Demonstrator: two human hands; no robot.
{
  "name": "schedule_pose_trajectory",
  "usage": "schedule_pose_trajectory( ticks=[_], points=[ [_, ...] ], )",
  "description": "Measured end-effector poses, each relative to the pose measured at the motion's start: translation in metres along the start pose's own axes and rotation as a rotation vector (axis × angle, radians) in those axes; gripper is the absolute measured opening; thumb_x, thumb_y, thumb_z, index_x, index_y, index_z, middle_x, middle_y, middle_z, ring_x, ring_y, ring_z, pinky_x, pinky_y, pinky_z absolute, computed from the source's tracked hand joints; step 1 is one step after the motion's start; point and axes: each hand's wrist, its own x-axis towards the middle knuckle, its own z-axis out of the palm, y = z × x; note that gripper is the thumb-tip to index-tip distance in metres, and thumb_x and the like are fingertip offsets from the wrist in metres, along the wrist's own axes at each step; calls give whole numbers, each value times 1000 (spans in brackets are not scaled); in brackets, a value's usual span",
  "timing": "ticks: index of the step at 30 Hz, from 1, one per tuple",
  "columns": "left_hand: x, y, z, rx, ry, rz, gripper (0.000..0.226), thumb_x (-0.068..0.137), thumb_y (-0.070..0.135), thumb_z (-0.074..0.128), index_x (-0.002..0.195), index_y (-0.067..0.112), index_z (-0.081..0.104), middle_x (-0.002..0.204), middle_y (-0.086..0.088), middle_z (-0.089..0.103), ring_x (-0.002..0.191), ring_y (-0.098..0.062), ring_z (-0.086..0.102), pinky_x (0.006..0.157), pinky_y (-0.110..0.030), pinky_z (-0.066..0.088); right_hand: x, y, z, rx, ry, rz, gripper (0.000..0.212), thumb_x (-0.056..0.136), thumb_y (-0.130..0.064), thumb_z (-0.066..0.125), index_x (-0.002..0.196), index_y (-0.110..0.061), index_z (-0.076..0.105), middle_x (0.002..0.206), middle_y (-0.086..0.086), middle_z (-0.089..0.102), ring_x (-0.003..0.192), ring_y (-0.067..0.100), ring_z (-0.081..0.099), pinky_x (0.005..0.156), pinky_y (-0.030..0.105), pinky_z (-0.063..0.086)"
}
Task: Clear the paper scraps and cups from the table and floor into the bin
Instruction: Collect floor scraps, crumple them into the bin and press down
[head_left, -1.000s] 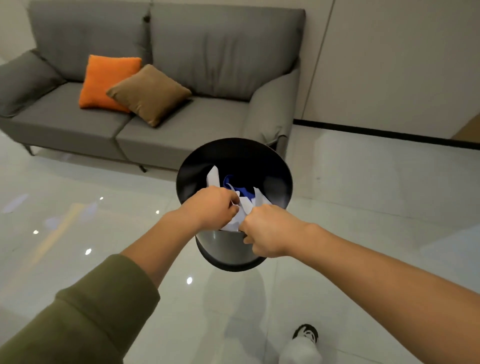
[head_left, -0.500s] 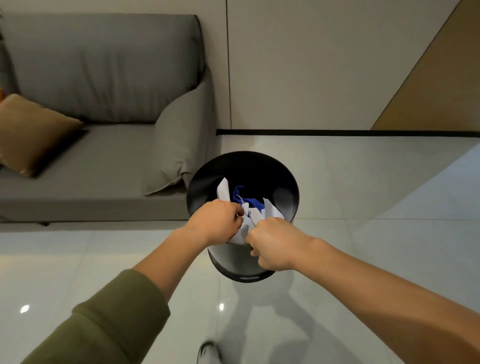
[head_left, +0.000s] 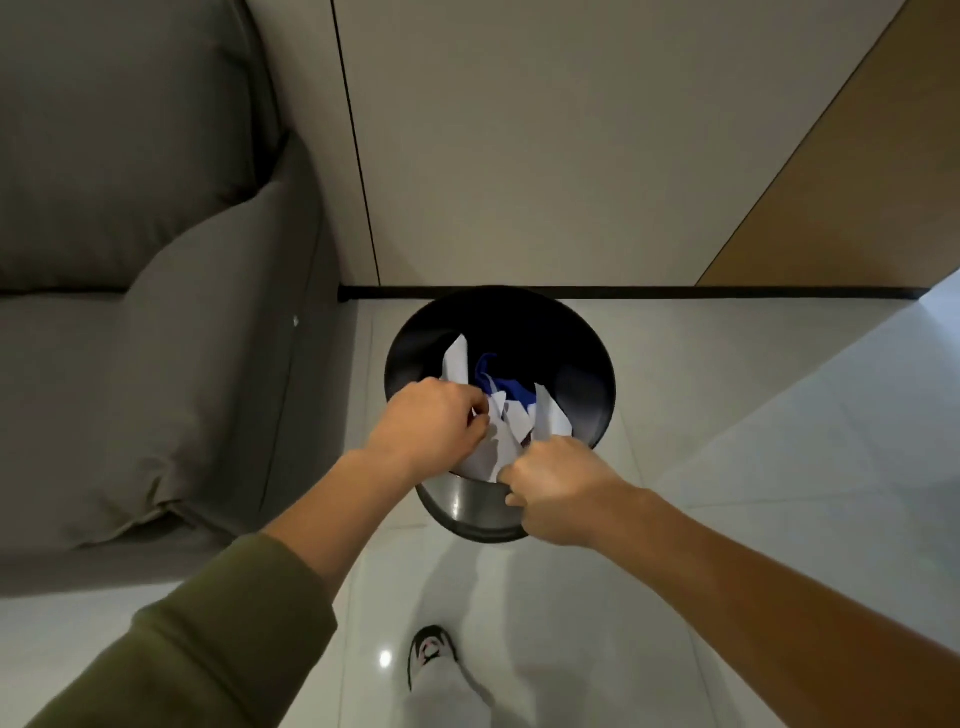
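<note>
Left hand and right hand both curled tight on the white paper scraps at frame centre, the wad already over the near rim of the black bin, whose mouth opens just above my knuckles, left hand nearer.

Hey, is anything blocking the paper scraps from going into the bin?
Nothing visible does. The bin has no lid, and the paper scraps already lie inside its open mouth, with the left hand gripping them and the right hand on the near rim.
</note>
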Motion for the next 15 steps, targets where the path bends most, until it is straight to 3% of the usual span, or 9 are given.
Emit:
schedule_pose_trajectory(
  ticks=[5, 8, 11, 15],
  points=[
    [74, -12, 33, -72, 23, -14, 21, 92, 25, 48, 97, 18, 68, 84, -4, 69, 75, -21, 63, 74, -36, 52, 54, 64, 27, -28, 108, -29, 21, 92, -15, 43, 99, -8, 61, 96, 11, 62, 88, 29, 54, 70, 28, 32],
    [114, -21, 74, -28, 55, -3, 22, 92, 26, 48, 98, 19, 68, 86, -3, 70, 77, -20, 63, 71, -32, 51, 89, 98, 61, -37, 134, -47, 18, 91, -15, 43, 93, -9, 61, 83, 9, 56, 78, 27, 48, 70, 28, 34],
    [153, -34, 133, -31, 78, -1, 23, 92, 27, 48, 101, 19, 68, 88, -4, 70, 81, -22, 63, 70, -31, 51, 127, 128, 109, -21, 117, -46, 11, 89, -14, 44, 80, -15, 51, 65, 2, 39, 73, 24, 42, 66, 28, 32],
    [201, -61, 227, -20, 62, 25, 23, 93, 25, 47, 99, 18, 68, 87, -4, 69, 78, -21, 62, 70, -30, 50, 183, 163, 191, -32, 81, -8, 12, 89, -14, 45, 82, -15, 55, 63, 1, 38, 72, 23, 41, 58, 29, 29]
  ],
)
